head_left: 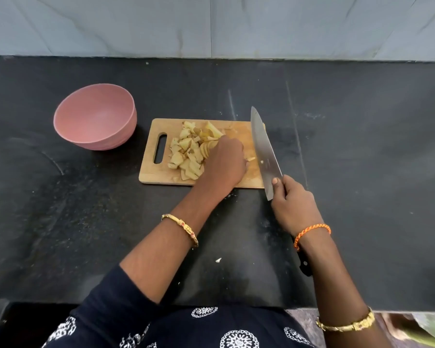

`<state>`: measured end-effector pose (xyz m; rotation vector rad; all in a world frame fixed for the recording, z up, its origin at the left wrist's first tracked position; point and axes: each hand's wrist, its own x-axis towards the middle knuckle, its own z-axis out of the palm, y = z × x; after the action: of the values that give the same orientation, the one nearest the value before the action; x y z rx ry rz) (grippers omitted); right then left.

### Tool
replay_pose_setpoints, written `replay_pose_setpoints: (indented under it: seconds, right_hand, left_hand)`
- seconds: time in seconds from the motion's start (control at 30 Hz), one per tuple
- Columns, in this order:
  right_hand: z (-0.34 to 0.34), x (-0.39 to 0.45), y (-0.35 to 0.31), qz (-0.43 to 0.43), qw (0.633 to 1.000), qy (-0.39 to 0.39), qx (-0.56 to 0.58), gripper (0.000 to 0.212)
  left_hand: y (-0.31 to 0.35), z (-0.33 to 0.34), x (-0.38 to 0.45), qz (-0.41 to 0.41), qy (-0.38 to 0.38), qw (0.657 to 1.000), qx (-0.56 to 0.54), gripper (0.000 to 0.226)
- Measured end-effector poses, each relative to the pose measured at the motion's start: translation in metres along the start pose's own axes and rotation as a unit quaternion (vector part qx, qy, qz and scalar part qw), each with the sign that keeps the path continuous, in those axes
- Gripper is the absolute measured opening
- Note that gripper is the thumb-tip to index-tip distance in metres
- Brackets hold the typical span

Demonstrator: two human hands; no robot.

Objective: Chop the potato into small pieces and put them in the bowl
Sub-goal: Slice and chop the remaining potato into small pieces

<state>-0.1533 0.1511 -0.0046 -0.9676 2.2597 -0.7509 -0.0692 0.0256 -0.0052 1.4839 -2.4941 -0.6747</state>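
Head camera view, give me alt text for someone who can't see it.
A person's left hand gathers potato pieces on a wooden cutting board while the right hand holds a large knife at the board's right edge. An empty pink bowl stands left of the board on a black counter.

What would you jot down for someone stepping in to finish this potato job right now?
Left hand: on the cutting board, resting on the sliced potato; how its fingers lie is hidden.
Right hand: grips the knife, blade at the board's right edge, clear of the potato.
Potato pieces: a heap in the middle of the board, some slices not yet cut small.
Pink bowl: left of the board, nothing in it.
Done: most of the chopping.
Left: cut the remaining slices, then move all pieces into the bowl. One scrap lies on the counter.
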Motion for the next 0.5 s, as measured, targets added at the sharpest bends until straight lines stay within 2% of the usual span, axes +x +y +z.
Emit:
replay_pose_setpoints:
  seconds: [0.23,0.5]
  right_hand:
    - [0.010,-0.009,-0.001,-0.024,0.999,0.010,-0.041,0.030]
    - [0.000,0.010,-0.007,-0.039,0.997,-0.024,-0.063,0.029]
  left_hand:
    - [0.000,0.000,-0.003,0.030,0.014,0.999,0.006,0.018]
    - [-0.002,0.001,-0.009,0.084,0.031,0.995,0.036,0.022]
